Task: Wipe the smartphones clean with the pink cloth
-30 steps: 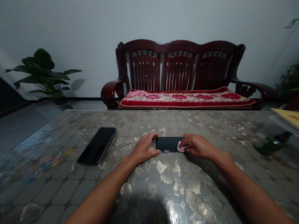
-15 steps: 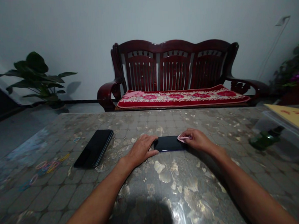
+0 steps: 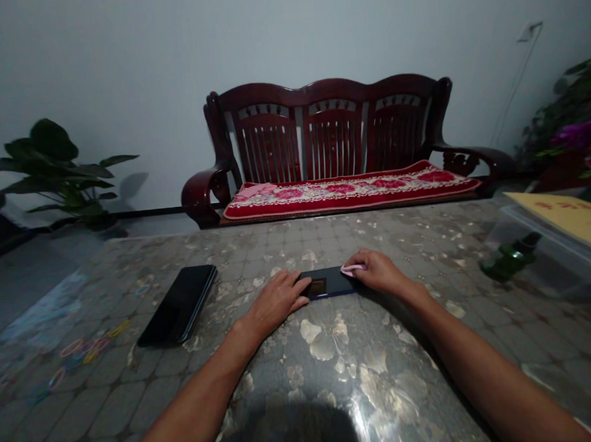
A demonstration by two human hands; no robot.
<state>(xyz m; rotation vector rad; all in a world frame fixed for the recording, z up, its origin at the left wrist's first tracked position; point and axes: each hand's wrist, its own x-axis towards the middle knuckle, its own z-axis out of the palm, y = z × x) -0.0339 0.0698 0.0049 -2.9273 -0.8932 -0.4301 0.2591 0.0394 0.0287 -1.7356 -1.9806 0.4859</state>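
Note:
A dark phone [image 3: 326, 284] lies flat on the patterned table [image 3: 333, 352] between my hands. My left hand [image 3: 275, 301] rests on its left end, fingers curled over the edge and holding it down. My right hand [image 3: 377, 270] is closed on a small pink cloth [image 3: 351, 268] pressed to the phone's far right corner. A second, larger black phone [image 3: 178, 313] lies apart to the left, untouched.
Coloured rubber bands [image 3: 90, 343] are scattered at the table's left. At the right stand a green bottle [image 3: 508, 260] and a clear box with a yellow lid [image 3: 561, 225]. Beyond the table are a red wooden bench [image 3: 331, 152] and potted plants [image 3: 57, 172].
My right hand has slid the pink cloth from the phone's near right side to its far right corner. The view has shifted rightward; my left hand keeps its hold.

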